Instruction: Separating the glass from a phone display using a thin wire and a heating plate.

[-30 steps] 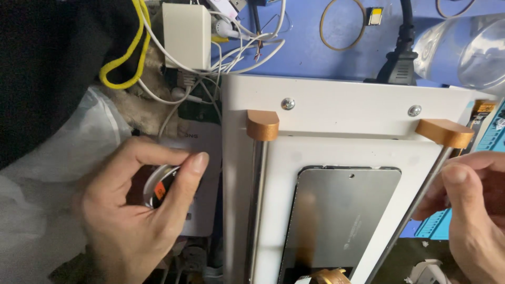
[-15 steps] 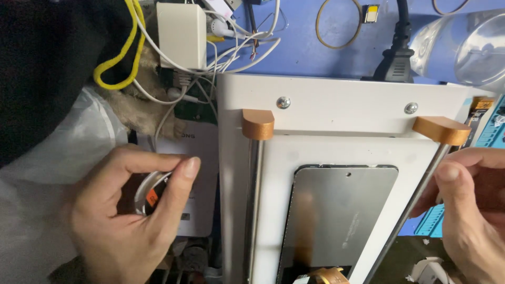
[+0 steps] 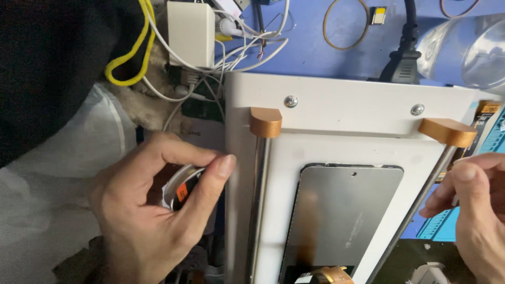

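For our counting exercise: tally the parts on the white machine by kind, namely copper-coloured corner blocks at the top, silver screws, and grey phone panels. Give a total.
Copper-coloured corner blocks: 2, left block and right block
Silver screws: 2, left screw and right screw
Grey phone panel: 1
Total: 5
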